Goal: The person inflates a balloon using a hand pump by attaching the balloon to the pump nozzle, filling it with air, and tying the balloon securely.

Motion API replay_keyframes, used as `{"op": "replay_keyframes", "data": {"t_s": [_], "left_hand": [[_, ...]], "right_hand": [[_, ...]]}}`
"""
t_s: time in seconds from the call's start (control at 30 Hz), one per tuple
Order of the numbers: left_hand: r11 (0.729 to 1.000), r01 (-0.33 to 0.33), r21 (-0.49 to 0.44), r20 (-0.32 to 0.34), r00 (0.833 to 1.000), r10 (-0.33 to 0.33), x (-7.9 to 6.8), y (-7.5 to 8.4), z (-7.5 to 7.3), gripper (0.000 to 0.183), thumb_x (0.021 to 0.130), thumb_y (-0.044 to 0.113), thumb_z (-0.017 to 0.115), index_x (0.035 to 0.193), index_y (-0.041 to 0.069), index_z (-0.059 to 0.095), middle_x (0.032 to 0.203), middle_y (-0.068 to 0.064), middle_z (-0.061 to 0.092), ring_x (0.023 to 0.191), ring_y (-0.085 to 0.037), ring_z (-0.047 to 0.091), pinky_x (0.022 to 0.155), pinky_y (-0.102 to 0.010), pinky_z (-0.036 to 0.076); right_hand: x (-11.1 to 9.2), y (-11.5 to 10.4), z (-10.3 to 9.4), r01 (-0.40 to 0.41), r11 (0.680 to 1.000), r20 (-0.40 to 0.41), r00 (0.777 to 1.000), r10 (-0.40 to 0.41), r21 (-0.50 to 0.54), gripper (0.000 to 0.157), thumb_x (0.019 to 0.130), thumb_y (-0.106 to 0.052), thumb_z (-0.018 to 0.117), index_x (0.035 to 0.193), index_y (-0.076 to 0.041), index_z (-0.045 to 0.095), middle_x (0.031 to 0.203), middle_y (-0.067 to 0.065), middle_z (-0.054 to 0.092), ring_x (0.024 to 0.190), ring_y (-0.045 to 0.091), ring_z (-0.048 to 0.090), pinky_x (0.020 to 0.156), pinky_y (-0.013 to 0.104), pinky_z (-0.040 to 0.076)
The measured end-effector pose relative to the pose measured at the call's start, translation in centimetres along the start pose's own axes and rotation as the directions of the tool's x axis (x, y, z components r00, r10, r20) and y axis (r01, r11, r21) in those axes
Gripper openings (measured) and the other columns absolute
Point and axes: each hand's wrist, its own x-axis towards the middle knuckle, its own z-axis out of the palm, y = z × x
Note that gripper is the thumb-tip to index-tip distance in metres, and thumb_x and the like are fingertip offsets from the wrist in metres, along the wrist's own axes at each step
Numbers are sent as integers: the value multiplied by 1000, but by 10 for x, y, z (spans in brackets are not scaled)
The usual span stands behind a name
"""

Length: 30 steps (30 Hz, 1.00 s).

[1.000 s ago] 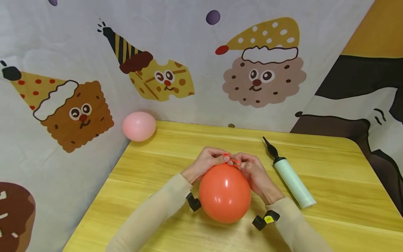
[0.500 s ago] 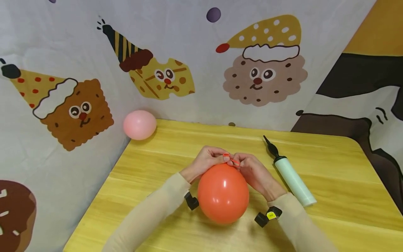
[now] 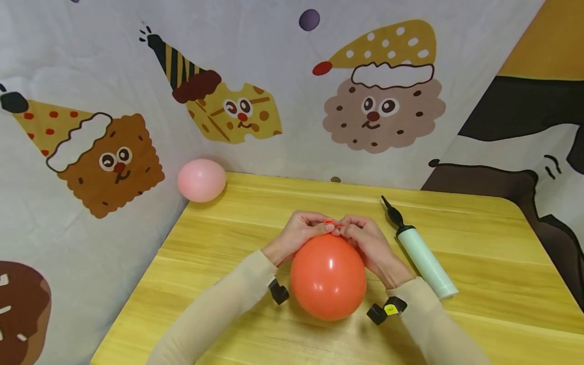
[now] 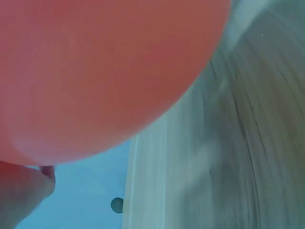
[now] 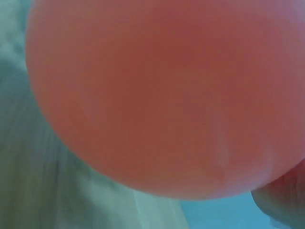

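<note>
An inflated orange-red balloon (image 3: 328,279) is between my forearms, its neck pointing away from me. My left hand (image 3: 301,230) pinches the neck between thumb and finger, and a bit of red rubber shows at the fingertips. Close beside it, my right hand (image 3: 367,243) pinches another part of the neck. The fingertips of both hands nearly meet above the balloon and hide most of the neck. In the left wrist view the balloon (image 4: 105,71) covers much of the picture, and in the right wrist view the balloon (image 5: 162,95) hides nearly all of the hand.
A hand pump (image 3: 424,258) with a pale green barrel and black nozzle lies right of my right hand. A pink balloon (image 3: 202,180) sits at the table's far left corner. The wooden table (image 3: 219,213) meets a cartoon-printed cloth (image 3: 283,61) behind.
My right fingertips have drawn in toward the left hand, and less of the stretched red neck shows between them. The balloon has shifted slightly right and up since half a second ago.
</note>
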Motion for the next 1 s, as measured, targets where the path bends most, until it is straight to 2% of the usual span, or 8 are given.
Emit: {"op": "replay_keyframes", "data": {"t_s": [0.07,0.13,0.23,0.37,0.53,0.8,0.9,1.0], "left_hand": [[999,-23,31,-17,1000,23,1,-1,2,23,100,4,68,118,-10,72,98,-8,79,95,-17,75,89,-41,60],[995,-48,85,-38,998,51,1,-1,4,22,99,5,69,116,-7,74,103,-9,78,99,-18,74,88,-41,61],[980,-87,181,-62,993,99,1,-1,6,18,98,7,71,112,-2,78,108,-9,77,103,-18,70,87,-39,61],[966,-104,237,-84,988,127,1,-4,7,16,98,7,71,110,0,79,107,-11,77,106,-20,65,91,-36,59],[975,-31,219,-83,995,51,0,-4,8,22,102,9,66,119,-2,75,107,-13,77,107,-17,71,92,-34,59],[982,115,148,-96,990,-101,2,-4,6,20,101,10,68,118,2,73,101,-11,78,97,-18,74,85,-36,61],[981,171,94,-119,980,-159,3,-4,6,14,99,10,71,111,4,68,94,-9,78,90,-19,74,82,-36,61],[979,197,53,-121,974,-190,3,-3,5,16,98,11,72,109,1,67,91,-9,78,87,-19,74,80,-37,61]], "right_hand": [[1,-3,-2,28,992,-78,996,-38,-126,9,91,0,59,85,-3,63,82,3,63,76,13,60,63,24,54],[1,-5,-4,53,955,-147,984,-100,-291,7,90,-3,65,84,-3,63,79,5,62,77,16,60,63,25,54],[1,-8,-8,79,852,-212,953,-217,-518,11,86,-8,70,81,-5,62,77,6,59,75,19,56,62,25,50],[-1,-6,-9,109,714,-234,901,-365,-692,15,82,-11,76,77,-10,61,74,4,58,72,20,54,59,25,47],[-3,1,-9,223,507,-130,811,-571,-833,23,79,-10,83,80,-12,61,77,4,57,71,19,52,59,26,45],[0,8,-9,409,189,113,610,-785,-893,19,74,-1,77,87,-6,64,89,9,54,78,20,53,56,33,50],[1,6,-7,444,122,173,566,-806,-888,18,72,-1,76,85,-7,65,90,9,55,79,23,56,57,37,52],[0,4,-5,460,86,211,557,-803,-884,17,72,-3,76,84,-8,65,90,8,56,81,24,57,58,38,53]]}}
